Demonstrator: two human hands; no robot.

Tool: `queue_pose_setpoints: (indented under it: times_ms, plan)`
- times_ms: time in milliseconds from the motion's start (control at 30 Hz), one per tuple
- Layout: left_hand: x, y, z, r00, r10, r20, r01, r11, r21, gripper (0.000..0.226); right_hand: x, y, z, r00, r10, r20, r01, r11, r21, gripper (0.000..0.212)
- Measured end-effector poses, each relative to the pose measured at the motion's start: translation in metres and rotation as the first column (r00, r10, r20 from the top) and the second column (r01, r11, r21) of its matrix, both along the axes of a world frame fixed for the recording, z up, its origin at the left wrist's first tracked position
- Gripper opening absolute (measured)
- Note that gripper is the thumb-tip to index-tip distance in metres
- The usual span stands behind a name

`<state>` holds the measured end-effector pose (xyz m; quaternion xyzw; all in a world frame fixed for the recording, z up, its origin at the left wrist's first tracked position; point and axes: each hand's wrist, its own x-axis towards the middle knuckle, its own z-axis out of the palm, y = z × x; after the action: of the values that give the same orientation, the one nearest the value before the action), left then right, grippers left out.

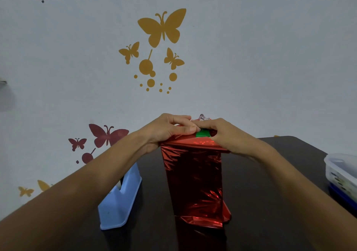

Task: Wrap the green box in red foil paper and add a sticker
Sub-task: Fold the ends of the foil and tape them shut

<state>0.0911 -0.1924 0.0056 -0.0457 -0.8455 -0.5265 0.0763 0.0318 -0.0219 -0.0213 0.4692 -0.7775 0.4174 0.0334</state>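
A tall upright box wrapped in shiny crinkled red foil paper (195, 175) stands on the dark, nearly black table (270, 202), and everything else is placed here relative to it. At its top end a small patch of the green box (202, 134) shows through, uncovered by foil, between the two hands. The left hand (168, 130) lies over the top left edge of the box, fingers curled down across the foil and the thumb stretched toward the green patch, pressing the folded foil flat against the top. The right hand (222, 132) comes in over the top right corner, its fingers bent and pinching the foil at the far edge of the top; just behind those fingers a small crumpled silvery bit of foil (201, 117) sticks up. Both hands are closed on the red foil, holding it against the box. At the bottom of the box the foil flares out in a loose folded flap on the table. Just left of the box, partly under the left forearm, sits a light blue plastic tape dispenser (120, 198). Well to the right of the box, at the table's edge, is a clear plastic lidded container with a dark blue base (342, 175). Behind the box rises a pale wall with yellow butterfly stickers (162, 28) above and dark red butterfly stickers (107, 134) lower to the left
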Motion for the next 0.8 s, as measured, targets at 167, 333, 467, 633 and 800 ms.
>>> queue_pose_setpoints:
  times_ms: [167, 333, 467, 633, 800]
  plan:
    - [-0.003, -0.002, -0.005, 0.993, 0.031, -0.115, -0.039, 0.997, -0.073, 0.019, -0.001, -0.001, 0.0, 1.0, 0.008, -0.018, -0.008, 1.0, -0.006, 0.033]
    - [0.001, 0.001, -0.005, 0.99, 0.042, -0.133, -0.061, 0.987, -0.146, 0.027, -0.001, -0.002, -0.001, 1.0, 0.016, 0.006, -0.016, 1.0, -0.002, 0.051]
    - [0.0, 0.0, -0.003, 0.994, 0.055, -0.094, -0.07, 0.984, -0.165, 0.066, -0.003, 0.0, -0.002, 0.999, 0.017, 0.05, -0.019, 0.999, 0.036, 0.074]
    - [-0.001, 0.004, 0.004, 0.994, 0.094, 0.046, -0.091, 0.994, -0.062, 0.101, -0.001, 0.002, -0.004, 0.998, -0.015, 0.068, 0.013, 0.999, 0.035, 0.087]
    - [-0.006, 0.012, 0.014, 0.958, 0.167, 0.233, -0.171, 0.985, -0.001, 0.098, 0.003, 0.002, -0.001, 0.997, -0.024, 0.077, 0.022, 0.999, 0.028, 0.094]
